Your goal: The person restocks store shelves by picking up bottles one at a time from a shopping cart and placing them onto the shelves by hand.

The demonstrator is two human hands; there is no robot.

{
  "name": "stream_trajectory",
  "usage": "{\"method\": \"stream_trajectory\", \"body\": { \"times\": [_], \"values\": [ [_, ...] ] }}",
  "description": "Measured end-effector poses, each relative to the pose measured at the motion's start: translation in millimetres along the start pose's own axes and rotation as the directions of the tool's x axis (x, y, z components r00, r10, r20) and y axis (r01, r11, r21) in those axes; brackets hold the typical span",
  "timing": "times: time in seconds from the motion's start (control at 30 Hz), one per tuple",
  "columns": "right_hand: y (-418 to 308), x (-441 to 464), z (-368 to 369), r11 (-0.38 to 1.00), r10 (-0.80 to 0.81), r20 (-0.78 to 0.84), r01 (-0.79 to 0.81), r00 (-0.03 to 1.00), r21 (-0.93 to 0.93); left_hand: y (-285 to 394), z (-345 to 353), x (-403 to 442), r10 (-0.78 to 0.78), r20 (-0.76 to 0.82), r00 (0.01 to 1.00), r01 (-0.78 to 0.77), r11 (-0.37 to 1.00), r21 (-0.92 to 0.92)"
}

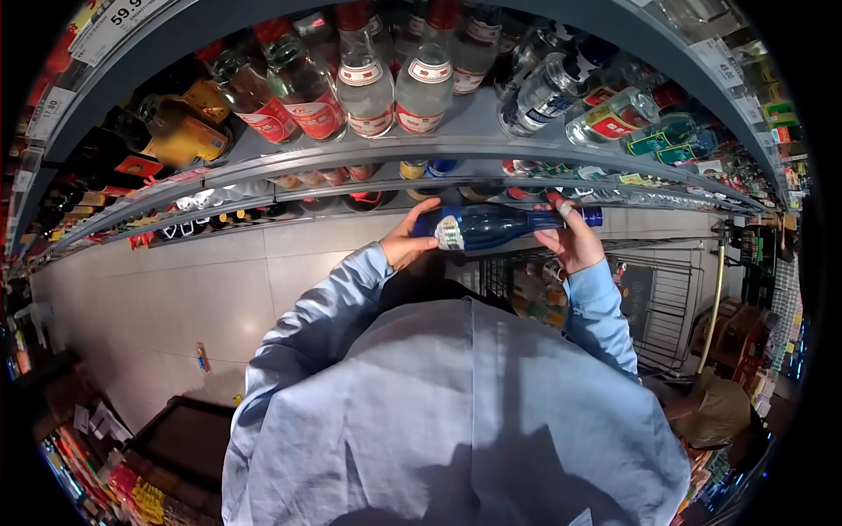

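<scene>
A dark blue glass bottle with a pale label lies sideways between my two hands, in front of the shelves. My left hand grips its base end, thumb near the label. Around the neck close my right hand's fingers, with the blue cap sticking out past them on the right. Just beyond the bottle runs the edge of a lower shelf. On the upper shelf stand clear bottles with red labels.
A wire shopping cart with goods in it stands to my right. Several more bottles fill the shelf ahead. Pale floor tiles stretch to the left, with a small object on them. A dark bin or crate stands behind left.
</scene>
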State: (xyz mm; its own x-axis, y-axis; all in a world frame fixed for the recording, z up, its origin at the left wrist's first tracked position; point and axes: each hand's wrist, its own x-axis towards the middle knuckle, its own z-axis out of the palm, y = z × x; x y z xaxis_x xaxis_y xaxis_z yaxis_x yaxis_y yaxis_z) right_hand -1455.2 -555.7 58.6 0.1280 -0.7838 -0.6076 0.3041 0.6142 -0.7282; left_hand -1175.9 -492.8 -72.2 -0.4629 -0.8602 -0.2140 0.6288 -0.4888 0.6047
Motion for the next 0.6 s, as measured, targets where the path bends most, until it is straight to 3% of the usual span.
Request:
{"method": "stream_trajectory", "body": {
  "times": [0.1,0.23,0.3,0.37,0.47,0.5,0.6],
  "values": [
    [19,24,-4,0.998,-0.060,-0.164,0.062,0.985,0.011,-31,-23,34,-0.116,-0.254,0.960,0.092,0.990,-0.105],
    [47,62,10,0.942,-0.296,-0.218,0.246,0.930,-0.229,-70,-37,98,-0.277,-0.500,0.821,0.269,0.959,-0.089],
    [65,88,4,0.892,-0.395,-0.181,0.329,0.900,-0.310,-77,-23,123,-0.193,-0.555,0.809,0.218,0.976,-0.021],
    [90,121,-8,0.825,-0.539,-0.182,0.472,0.822,-0.312,-68,4,134,-0.176,-0.543,0.821,0.229,0.973,0.031],
    [100,147,-14,0.814,-0.540,-0.245,0.424,0.805,-0.397,-65,13,139,-0.182,-0.473,0.862,0.209,0.978,0.003],
    [100,154,-9,0.671,-0.663,-0.158,0.486,0.732,-0.559,-65,12,143,-0.182,-0.454,0.872,0.205,0.979,0.002],
    [108,167,3,0.590,-0.735,-0.048,0.604,0.676,-0.536,-65,14,145,-0.196,-0.406,0.892,0.246,0.967,0.074]
  ]
}}
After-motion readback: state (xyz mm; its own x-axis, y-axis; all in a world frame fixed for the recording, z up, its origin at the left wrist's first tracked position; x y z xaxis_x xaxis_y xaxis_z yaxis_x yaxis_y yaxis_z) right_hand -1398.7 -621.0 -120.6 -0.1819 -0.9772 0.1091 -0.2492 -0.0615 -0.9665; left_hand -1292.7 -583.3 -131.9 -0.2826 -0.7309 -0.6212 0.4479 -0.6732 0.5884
